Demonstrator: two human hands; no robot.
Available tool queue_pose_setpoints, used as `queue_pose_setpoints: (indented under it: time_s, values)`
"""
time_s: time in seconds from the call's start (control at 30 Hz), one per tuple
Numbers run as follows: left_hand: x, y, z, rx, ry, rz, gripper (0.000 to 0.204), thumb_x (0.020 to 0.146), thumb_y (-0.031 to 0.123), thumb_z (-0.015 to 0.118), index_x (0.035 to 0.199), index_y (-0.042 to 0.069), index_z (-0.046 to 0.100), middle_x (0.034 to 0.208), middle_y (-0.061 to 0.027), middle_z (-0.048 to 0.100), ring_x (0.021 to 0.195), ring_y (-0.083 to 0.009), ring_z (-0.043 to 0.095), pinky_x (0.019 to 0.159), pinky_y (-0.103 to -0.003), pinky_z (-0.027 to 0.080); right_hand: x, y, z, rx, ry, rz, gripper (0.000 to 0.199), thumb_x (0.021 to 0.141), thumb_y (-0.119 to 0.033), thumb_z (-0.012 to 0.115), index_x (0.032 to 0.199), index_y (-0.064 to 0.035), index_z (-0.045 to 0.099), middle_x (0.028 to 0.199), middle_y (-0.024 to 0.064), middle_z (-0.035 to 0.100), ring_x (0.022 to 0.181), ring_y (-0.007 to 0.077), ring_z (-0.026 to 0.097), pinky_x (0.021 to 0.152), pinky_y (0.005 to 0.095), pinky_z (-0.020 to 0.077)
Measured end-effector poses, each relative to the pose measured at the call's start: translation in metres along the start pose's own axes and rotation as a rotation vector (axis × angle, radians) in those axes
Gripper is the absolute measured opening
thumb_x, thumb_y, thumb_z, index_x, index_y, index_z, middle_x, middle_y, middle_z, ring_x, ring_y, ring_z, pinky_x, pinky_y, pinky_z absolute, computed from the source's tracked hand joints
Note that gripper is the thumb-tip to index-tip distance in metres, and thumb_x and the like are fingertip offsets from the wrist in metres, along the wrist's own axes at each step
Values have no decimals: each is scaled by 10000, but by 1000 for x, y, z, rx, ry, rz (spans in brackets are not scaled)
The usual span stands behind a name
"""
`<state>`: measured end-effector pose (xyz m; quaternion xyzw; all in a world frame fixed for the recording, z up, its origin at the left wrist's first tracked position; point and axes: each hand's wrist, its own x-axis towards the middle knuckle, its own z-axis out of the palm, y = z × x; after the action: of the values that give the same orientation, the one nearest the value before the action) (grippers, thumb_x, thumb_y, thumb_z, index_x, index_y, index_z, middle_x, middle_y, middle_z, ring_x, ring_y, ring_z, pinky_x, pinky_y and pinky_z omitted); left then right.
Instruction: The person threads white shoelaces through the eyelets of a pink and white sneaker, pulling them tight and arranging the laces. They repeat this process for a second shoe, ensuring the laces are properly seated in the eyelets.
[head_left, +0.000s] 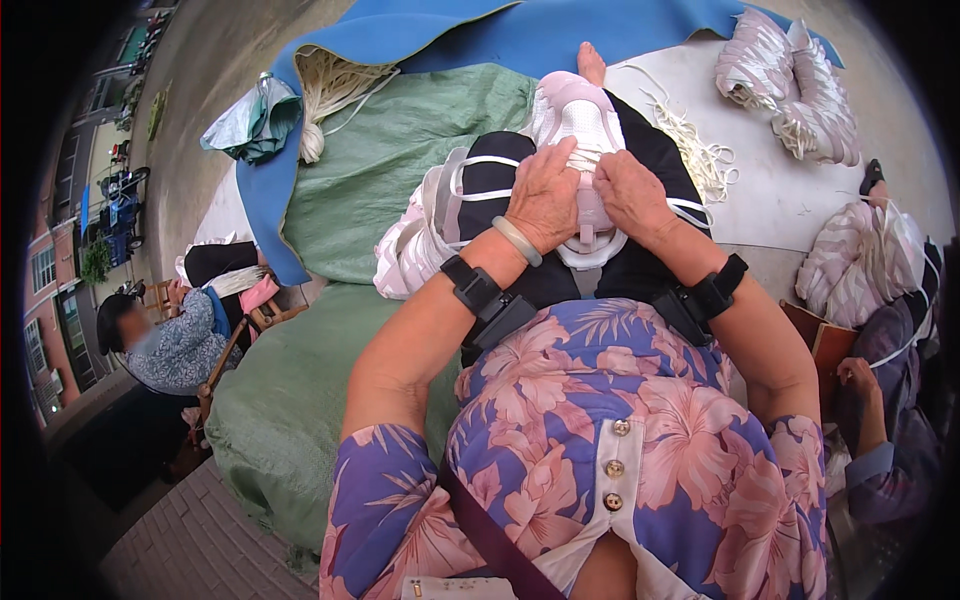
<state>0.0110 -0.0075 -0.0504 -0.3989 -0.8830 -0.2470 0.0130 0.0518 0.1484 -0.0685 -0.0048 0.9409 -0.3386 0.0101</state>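
Observation:
A pink and white sneaker (575, 97) rests on my lap between my thighs, its toe pointing away from me. My left hand (545, 197) is closed at the left side of the lacing, fingertips pinched by the white shoelace (586, 160). On the opposite side, my right hand (632, 196) is also closed, knuckles up, its fingers curled at the lace. The fingertips of both hands are partly hidden. Loose lace loops stick out on either side of the shoe. Against my left thigh leans a bundle of pink and white shoe uppers (410, 245).
Bunched cream laces (335, 85) lie on a blue mat (265, 210) at the far left; more loose laces (705, 160) are right of my leg. Upper bundles (790, 85) lie far right. Green sacking (300, 400) is at left. People sit left (180, 335) and right (890, 430).

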Motion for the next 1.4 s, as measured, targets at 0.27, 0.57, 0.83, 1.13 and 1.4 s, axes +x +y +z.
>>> queue_pose_setpoints:
  time_s: [0.27,0.57,0.83,1.13,1.4]
  values:
    - [1,-5,-9,73,-87,-12,176,709,183,605,771,19,627,1245,-164,439,1166,-344,364,954,-524,273,-23,78,-54,-66,189,117,85,818,-141,483,829,-63,513,810,148,524,797,343,537,686,425,430]
    - [9,-2,-37,153,-104,-99,309,700,364,673,682,57,643,1088,-109,565,1030,-277,491,906,-431,311,-13,50,-32,-3,259,-297,149,681,-47,578,813,-82,519,769,77,480,731,283,511,614,406,399]
    - [6,-24,-88,-200,-329,-333,242,669,227,749,645,17,631,1019,-107,574,839,-184,553,723,-283,428,7,26,-19,-208,150,-508,120,700,-94,540,818,-115,541,756,45,472,751,211,509,675,353,334]
    - [5,-27,-104,-343,-364,-343,212,646,155,724,663,40,546,1130,-116,531,970,-196,518,836,-286,396,-31,83,-67,-293,103,-442,148,683,-95,570,805,-81,487,761,74,464,780,259,518,890,458,349]
    - [24,-20,-40,-27,-246,-216,158,642,126,652,706,57,525,1055,-141,570,942,-317,542,816,-379,426,-75,213,-114,-538,191,16,72,727,-117,520,772,-82,476,735,95,479,700,288,504,677,391,380]
